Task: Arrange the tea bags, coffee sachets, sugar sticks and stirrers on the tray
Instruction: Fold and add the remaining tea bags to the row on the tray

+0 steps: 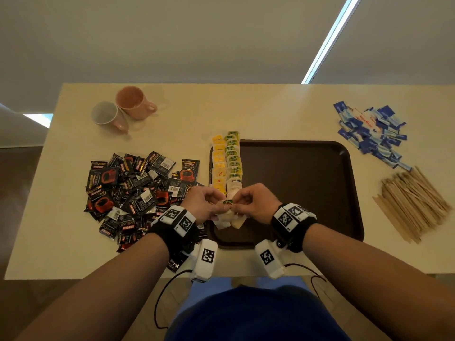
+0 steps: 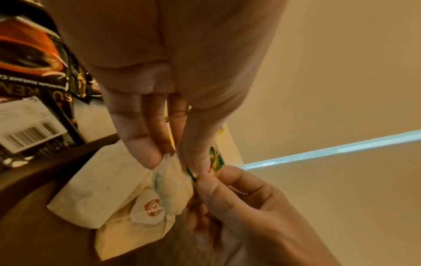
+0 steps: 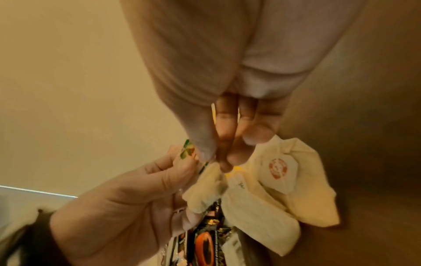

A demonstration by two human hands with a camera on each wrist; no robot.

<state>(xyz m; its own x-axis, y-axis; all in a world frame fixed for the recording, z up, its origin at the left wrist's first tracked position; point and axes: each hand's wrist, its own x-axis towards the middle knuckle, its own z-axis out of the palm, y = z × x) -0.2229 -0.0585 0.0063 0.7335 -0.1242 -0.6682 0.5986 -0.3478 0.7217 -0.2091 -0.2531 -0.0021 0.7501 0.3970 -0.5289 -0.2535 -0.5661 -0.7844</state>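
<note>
Likely office pantry: beige counter [image 1: 221,107], mugs [image 1: 123,109], bulk coffee sachets [image 1: 133,188] (single-serve), roller blind [image 1: 221,33].

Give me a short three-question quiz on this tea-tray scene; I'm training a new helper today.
1. True or false: the stirrers lie on the tray.
2. What do the left hand and right hand pinch together?
3. Which pile lies left of the tray? A sugar sticks B coffee sachets C mugs

Key: 1 false; 2 a tea bag; 3 B
</note>
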